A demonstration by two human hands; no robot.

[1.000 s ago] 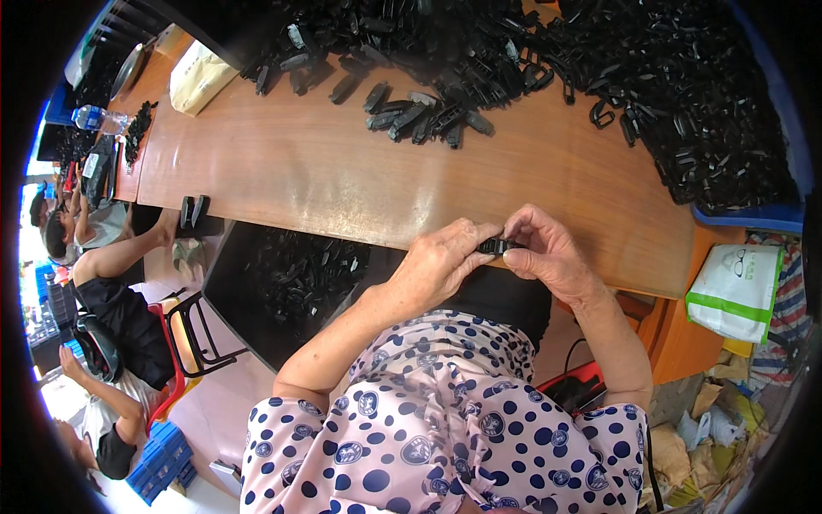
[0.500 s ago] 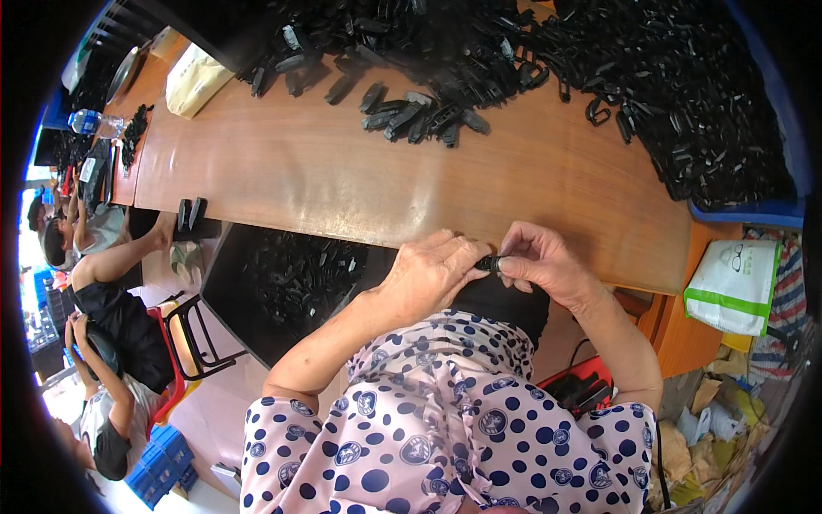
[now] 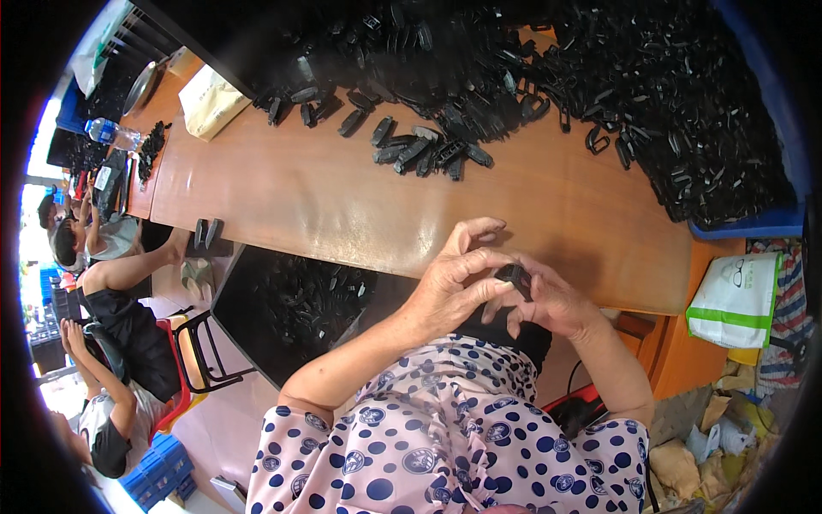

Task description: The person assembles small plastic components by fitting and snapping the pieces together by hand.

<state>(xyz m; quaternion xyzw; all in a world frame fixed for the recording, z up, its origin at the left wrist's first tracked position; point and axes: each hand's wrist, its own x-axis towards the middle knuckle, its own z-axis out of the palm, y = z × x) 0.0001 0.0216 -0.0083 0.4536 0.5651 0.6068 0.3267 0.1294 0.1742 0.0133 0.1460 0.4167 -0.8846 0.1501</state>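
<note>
Sm. blk part (image 3: 517, 276) btwn both hands (image 3: 449, 284), nr tbl (image 3: 634, 278) edge

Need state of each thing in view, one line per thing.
Black part: held up
Left hand: thumb and finger pinching it
Right hand: fingers bent, close to it; grip unclear
Black bin: open-topped, holding small parts
Blue bin: heaped with parts
Loose parts: lying on tabletop
Red chair: occupied
White-green bag: contents hidden

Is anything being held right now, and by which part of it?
A small black piece, held among the fingers of the left hand and right hand; exactly which part of it they grip cannot be told.
</note>
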